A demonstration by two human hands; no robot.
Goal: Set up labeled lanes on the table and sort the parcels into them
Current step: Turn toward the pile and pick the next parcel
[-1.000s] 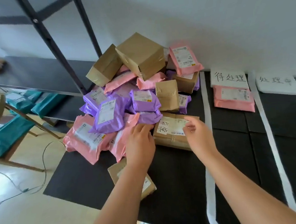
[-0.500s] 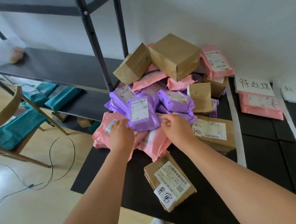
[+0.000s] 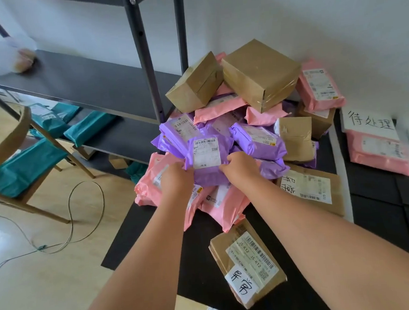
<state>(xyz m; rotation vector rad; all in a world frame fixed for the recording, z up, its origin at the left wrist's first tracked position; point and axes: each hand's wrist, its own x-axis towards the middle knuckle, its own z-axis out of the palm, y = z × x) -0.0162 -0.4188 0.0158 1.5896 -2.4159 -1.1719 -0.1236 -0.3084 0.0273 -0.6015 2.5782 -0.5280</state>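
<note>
Fingers of left hand (image 3: 176,178) and right hand (image 3: 239,165) curl round a purple mailer (image 3: 208,159) atop the pile (image 3: 258,139) on the black surface (image 3: 151,233). Far right, one pink mailer (image 3: 380,154) lies in a labelled lane (image 3: 380,191); most parcels look unsorted.

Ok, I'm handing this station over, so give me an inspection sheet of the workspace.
Surface: black mat, white strips marking lanes.
Job's things: mixed parcel heap; pink parcel by a handwritten lane label.
Clutter: tagged brown parcel lying apart, near the front edge.
Hands: left hand and right hand both grip a purple parcel.
Cables: thin cable looped on the wooden floor.
Surroundings: black shelf rack, teal parcels on a wooden chair, white wall.
</note>
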